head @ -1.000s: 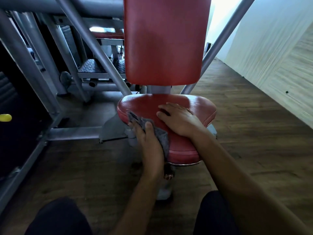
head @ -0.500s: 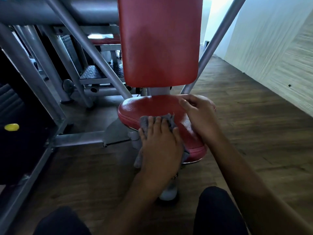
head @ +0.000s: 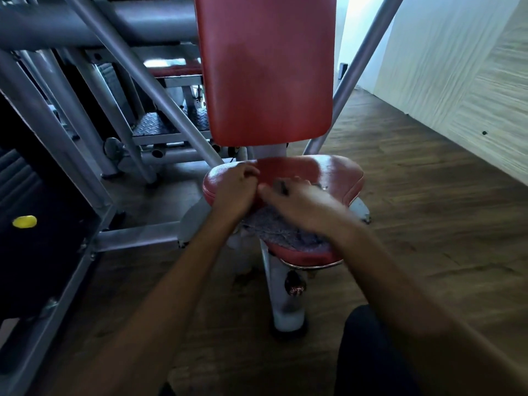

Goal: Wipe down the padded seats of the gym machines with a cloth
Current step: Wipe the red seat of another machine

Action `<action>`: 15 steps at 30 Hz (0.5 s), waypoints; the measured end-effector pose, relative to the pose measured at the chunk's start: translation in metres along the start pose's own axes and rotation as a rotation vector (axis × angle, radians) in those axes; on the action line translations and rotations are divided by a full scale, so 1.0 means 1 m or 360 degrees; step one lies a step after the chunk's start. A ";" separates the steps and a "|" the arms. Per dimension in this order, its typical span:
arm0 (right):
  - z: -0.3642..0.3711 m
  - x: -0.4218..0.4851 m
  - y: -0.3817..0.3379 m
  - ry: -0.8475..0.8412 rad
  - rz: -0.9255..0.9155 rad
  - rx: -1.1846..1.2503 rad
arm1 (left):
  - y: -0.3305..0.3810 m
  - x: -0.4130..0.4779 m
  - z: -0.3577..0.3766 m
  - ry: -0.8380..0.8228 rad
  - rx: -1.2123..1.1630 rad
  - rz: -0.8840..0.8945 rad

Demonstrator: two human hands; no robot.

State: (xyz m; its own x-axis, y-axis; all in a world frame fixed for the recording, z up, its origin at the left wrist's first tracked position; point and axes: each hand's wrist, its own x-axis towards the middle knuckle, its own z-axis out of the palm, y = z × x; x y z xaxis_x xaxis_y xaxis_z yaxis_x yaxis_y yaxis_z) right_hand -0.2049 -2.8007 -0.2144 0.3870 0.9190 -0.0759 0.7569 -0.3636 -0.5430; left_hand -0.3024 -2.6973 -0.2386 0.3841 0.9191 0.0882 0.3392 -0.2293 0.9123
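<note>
Grey cloth point(head: 285, 234) is shown bunched on the near edge of the red padded seat point(head: 328, 172), under the nearer right hand point(head: 303, 202), its grip too blurred to tell, with the curled left hand point(head: 237, 190) just beside, hold unclear.
</note>
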 end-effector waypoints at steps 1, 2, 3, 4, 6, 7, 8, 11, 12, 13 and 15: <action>0.007 -0.006 -0.003 0.0039 -0.0033 -0.0251 | -0.006 0.006 0.002 -0.0040 0.0072 0.0013; 0.011 -0.013 -0.002 0.0085 -0.0053 -0.0377 | -0.013 0.012 0.005 -0.0074 0.0170 0.0040; 0.013 -0.022 0.001 0.0137 -0.0083 -0.0407 | -0.018 0.014 0.008 -0.0113 0.0302 0.0077; 0.014 -0.029 0.010 0.0202 -0.0138 -0.0401 | -0.022 0.016 0.011 -0.0133 0.0442 0.0112; 0.022 -0.055 0.031 0.0502 -0.0314 -0.0351 | -0.030 0.020 0.016 -0.0095 0.0638 0.0180; 0.028 -0.067 0.043 0.0694 -0.0416 -0.0229 | -0.031 0.020 0.018 -0.0045 0.0707 0.0210; 0.037 -0.075 0.057 0.0873 -0.0533 -0.0058 | -0.031 0.019 0.019 -0.0003 0.0757 0.0244; 0.068 -0.080 0.091 0.1156 -0.0681 0.0419 | -0.032 0.017 0.023 0.0042 0.0818 0.0277; 0.076 -0.076 0.091 0.1216 -0.0632 0.0586 | -0.032 0.017 0.023 0.0054 0.0828 0.0280; 0.084 -0.072 0.083 0.1308 -0.0544 0.0775 | -0.033 0.017 0.024 0.0061 0.0827 0.0277; 0.098 -0.064 0.049 0.1539 -0.0229 0.1095 | -0.032 0.017 0.025 0.0086 0.0819 0.0271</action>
State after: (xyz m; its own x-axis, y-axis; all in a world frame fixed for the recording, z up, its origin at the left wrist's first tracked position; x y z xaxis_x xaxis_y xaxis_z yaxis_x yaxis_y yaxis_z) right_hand -0.2444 -2.8626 -0.3185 0.7809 0.3418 0.5229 0.4990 0.1624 -0.8513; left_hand -0.2854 -2.6825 -0.2768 0.4300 0.8674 0.2505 0.6580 -0.4910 0.5709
